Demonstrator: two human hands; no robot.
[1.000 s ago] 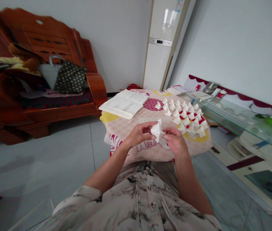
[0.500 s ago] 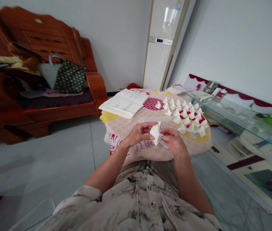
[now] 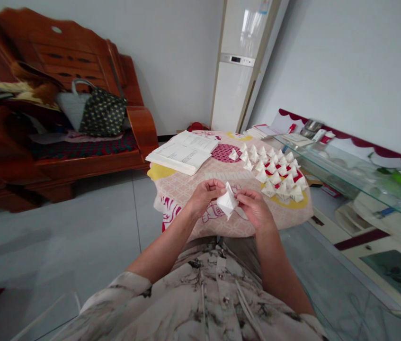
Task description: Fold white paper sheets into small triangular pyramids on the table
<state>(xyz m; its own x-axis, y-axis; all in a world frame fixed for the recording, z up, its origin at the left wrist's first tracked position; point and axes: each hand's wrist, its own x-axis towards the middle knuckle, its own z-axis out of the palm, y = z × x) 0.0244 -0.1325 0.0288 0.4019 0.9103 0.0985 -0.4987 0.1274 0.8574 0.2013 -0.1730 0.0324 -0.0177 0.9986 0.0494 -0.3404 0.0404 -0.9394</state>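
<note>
Between left grip (image 3: 203, 196) and right grip (image 3: 256, 207): folded white paper (image 3: 227, 202).
Both are pinching it; loads of similar pieces (image 3: 274, 179) sit past the right one, open book (image 3: 182, 152) past the left.

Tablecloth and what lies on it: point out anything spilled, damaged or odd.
Nothing stands out: the folded papers sit grouped on the tablecloth, the book lies open to their left, and no spill shows.

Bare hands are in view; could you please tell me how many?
2: bare left hand at the left of the folded white paper piece, bare right hand at its right.
</note>
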